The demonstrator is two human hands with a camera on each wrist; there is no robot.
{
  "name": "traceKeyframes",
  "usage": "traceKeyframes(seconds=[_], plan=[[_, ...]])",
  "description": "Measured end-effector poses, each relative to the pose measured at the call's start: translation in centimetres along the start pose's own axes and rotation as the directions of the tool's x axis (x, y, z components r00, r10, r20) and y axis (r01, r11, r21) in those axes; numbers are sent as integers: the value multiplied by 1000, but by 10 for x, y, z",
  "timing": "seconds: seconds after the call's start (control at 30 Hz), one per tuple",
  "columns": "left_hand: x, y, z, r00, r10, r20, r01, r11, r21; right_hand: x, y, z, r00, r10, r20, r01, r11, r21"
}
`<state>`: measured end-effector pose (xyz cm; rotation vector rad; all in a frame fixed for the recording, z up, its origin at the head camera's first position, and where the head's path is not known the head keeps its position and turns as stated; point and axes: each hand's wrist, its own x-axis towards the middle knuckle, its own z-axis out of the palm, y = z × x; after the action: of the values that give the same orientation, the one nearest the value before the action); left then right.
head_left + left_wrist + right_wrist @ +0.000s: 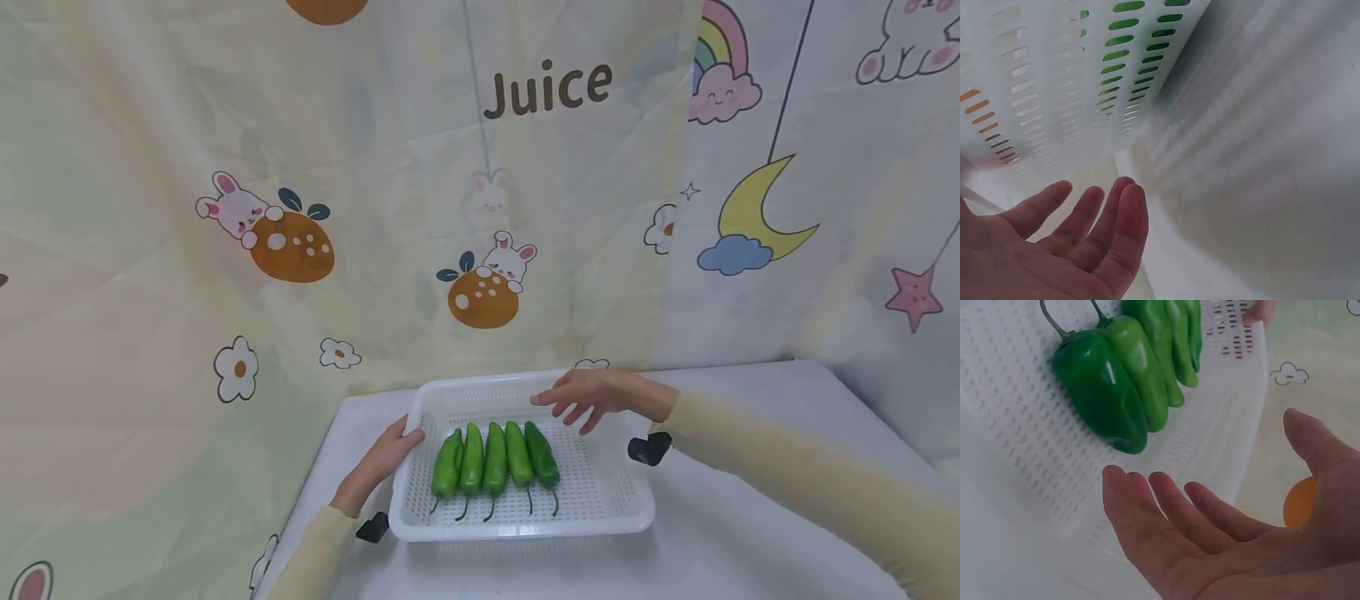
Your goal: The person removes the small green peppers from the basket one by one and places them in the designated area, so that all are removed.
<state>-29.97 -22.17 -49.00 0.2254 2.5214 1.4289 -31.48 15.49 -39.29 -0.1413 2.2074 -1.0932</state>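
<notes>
Several green peppers point(495, 460) lie side by side in a white perforated plastic basket point(600, 527), stems toward the near side. The rightmost pepper point(1100, 394) is darker than the others. My left hand point(390, 454) holds the basket's left rim, its thumb over the edge; in the left wrist view its fingers point(1129, 219) extend outside the slotted wall. My right hand point(592, 393) hovers over the basket's back right part, holding nothing. Its fingers are spread and loosely bent, a short gap from the darker pepper's tip in the right wrist view.
The basket stands on a white-covered table point(735, 533). Behind and left hangs a printed cloth point(390, 208) with rabbits, oranges and flowers, close to the table's back edge. Dark wrist devices point(649, 449) sit at both cuffs.
</notes>
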Motion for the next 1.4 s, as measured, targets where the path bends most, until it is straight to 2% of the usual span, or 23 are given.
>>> traceKeyframes(seconds=[0.17,0.47,0.9,1.4], plan=[[0,-1,-1,1000,0,-1,0,1000,-9,5,2,10,999,42,-2,-42,999,-24],[-1,0,0,1000,5,9,-5,1000,-14,10,8,22,998,53,23,-51,996,-76],[1,-1,-1,1000,26,15,-26,1000,4,18,16,48,994,92,-52,-100,980,-175],[1,-2,-2,1000,25,16,-25,1000,0,25,21,60,980,152,-131,-180,955,-237]])
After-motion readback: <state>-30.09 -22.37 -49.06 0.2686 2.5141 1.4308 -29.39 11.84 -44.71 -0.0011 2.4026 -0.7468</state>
